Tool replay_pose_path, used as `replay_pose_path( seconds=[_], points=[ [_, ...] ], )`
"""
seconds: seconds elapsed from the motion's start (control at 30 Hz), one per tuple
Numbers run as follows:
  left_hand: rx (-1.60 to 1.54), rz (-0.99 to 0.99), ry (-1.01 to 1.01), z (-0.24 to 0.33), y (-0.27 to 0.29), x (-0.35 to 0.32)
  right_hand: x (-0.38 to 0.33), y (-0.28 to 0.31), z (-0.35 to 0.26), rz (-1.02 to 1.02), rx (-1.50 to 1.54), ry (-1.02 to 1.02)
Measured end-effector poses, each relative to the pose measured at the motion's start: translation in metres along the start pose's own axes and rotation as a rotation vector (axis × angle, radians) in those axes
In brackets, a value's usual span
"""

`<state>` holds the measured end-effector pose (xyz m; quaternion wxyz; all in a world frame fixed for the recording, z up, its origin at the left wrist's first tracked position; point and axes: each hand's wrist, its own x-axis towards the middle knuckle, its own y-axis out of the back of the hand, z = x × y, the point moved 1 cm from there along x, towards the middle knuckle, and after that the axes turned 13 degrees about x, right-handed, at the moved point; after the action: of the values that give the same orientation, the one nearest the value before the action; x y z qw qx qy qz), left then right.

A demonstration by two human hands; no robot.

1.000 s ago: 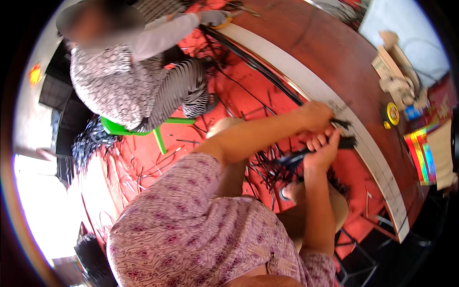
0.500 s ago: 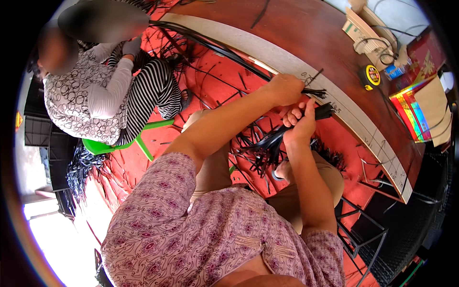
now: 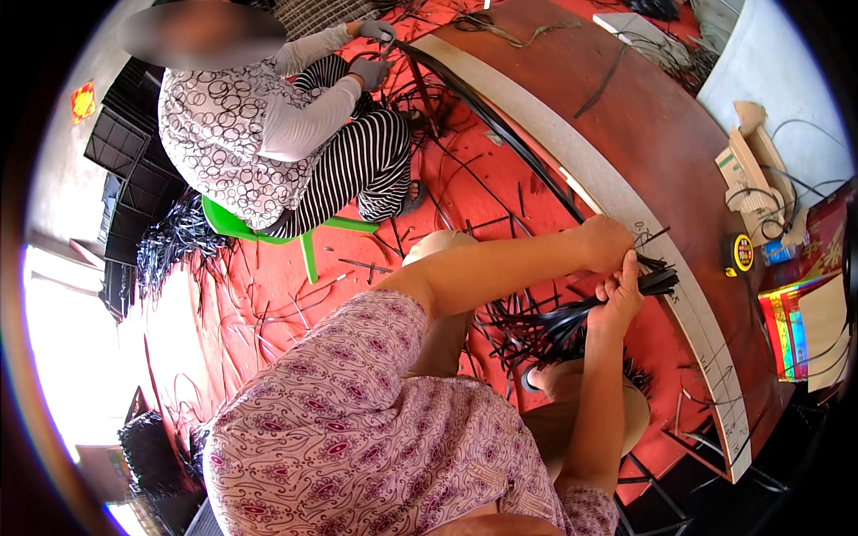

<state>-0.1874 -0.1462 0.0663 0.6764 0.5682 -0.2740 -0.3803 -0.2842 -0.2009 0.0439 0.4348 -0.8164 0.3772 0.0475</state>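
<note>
Black, flat plastic strips (image 3: 572,317) are gathered into a bundle in the right hand (image 3: 617,299), whose fingers are wrapped closed round it just short of the strip ends; those ends stick out toward the pale edge band of the brown wooden table (image 3: 697,313), and the long tails sag down over the lap. The left hand (image 3: 606,246) sits just above the right one, touching it, fingers curled closed over the strip tips at the table edge, though which strips it pinches cannot be told from here. Pencil-like marks run along the pale band beside the hands.

To do this well, I judge the tips ought to be held level against the table edge, the right hand gripping firmly enough that no strip slides back, while the left hand evens the ends one at a time; loose tails could snag on the tangle below.

Under the hands more black strips (image 3: 527,335) lie in a heap on the red floor mat (image 3: 295,304). Further out on the table are a small yellow and black tape measure (image 3: 743,253), a stack of coloured paper (image 3: 786,330) and a cream cardboard box (image 3: 751,170). Farther still, another person in a patterned grey top (image 3: 223,134) sits on a green plastic stool (image 3: 268,234), gloved hands (image 3: 371,54) busy with long black strips
</note>
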Motion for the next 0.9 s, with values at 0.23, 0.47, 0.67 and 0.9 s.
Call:
replay_pose_path(
  seconds=[0.23,0.47,0.67,0.9],
  points=[
    [-0.045,0.129,0.036,-0.001,-0.005,-0.009,0.012,0.000,0.001,0.006,-0.113,0.057],
    [-0.252,0.062,0.058,0.005,0.025,-0.019,0.008,-0.008,0.008,-0.090,-0.016,0.127],
    [-0.608,-0.039,0.148,0.019,0.040,-0.024,0.016,-0.003,-0.017,-0.326,-0.024,0.102],
    [-0.225,-0.035,-0.110,0.005,0.028,-0.020,0.013,0.006,-0.049,-0.498,-0.360,0.084]
  ],
)
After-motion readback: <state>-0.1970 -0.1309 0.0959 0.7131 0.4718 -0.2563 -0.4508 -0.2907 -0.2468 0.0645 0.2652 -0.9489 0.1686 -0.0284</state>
